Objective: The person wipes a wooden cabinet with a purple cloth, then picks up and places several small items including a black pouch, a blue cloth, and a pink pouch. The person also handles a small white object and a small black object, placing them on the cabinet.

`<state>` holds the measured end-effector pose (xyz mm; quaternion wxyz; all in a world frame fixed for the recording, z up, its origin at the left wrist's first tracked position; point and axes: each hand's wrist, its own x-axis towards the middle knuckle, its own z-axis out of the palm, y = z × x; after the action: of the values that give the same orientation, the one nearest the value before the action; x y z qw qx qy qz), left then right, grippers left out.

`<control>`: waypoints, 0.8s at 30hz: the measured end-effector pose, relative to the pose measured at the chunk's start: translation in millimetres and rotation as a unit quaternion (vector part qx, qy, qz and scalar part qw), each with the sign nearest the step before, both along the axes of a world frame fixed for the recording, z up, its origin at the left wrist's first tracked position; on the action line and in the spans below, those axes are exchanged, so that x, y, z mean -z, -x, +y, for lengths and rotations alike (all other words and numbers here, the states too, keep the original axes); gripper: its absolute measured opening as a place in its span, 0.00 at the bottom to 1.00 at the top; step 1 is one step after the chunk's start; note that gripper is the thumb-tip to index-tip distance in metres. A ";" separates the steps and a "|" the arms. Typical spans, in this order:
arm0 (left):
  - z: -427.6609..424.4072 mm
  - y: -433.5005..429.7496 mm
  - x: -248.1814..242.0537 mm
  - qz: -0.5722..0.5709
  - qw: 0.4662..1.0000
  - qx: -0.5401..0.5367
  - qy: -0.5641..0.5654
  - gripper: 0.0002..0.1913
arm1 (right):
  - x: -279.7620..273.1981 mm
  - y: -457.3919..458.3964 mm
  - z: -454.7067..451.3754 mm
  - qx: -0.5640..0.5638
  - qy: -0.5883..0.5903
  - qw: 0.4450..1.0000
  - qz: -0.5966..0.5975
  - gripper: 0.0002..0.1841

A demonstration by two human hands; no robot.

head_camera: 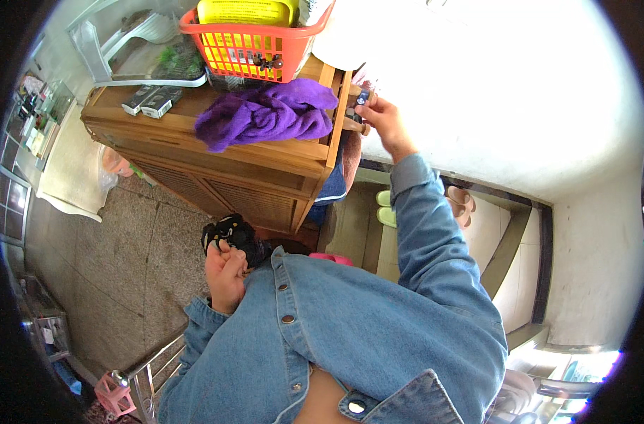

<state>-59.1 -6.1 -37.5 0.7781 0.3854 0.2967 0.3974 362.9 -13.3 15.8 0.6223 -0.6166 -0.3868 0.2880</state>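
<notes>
My right hand (388,124) reaches to the end of a wooden cabinet (237,169), beside the white wall. Its thumb and forefinger pinch a small dark object (352,114) among the wooden pegs (365,129) there; what it is cannot be made out. A crumpled purple towel (271,114) lies on the cabinet top, left of that hand. Low in front of my body, my left hand (226,275) has its fingers curled. Just beyond it shows a black item with pale and yellow marks (232,236), perhaps a shoe. Whether the left hand holds anything is hidden.
An orange-red plastic basket (295,50) with a yellow container stands behind the towel, near a clear tank (152,53) and two small boxes (160,100). Cloths hang at the cabinet's end. Green slippers (385,208) lie by steps; a metal railing (149,371) stands lower left.
</notes>
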 end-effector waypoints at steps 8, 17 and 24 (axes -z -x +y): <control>-0.5 -5.0 -8.8 0.002 1.000 0.023 0.012 0.11 | 21.4 52.7 11.7 0.130 -0.187 0.974 -0.003 0.06; 1.9 -3.4 -8.9 0.001 1.000 0.015 0.023 0.12 | -19.8 38.0 -3.7 0.101 -0.104 0.983 0.116 0.05; 5.6 0.2 -3.9 0.008 1.000 -0.001 0.018 0.12 | -20.1 21.3 -10.5 0.080 -0.104 0.991 0.008 0.05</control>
<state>-59.2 -0.5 -33.5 0.7820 0.3749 0.3104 0.3893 341.6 -23.7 35.9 0.7067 -0.5755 -0.3594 0.2006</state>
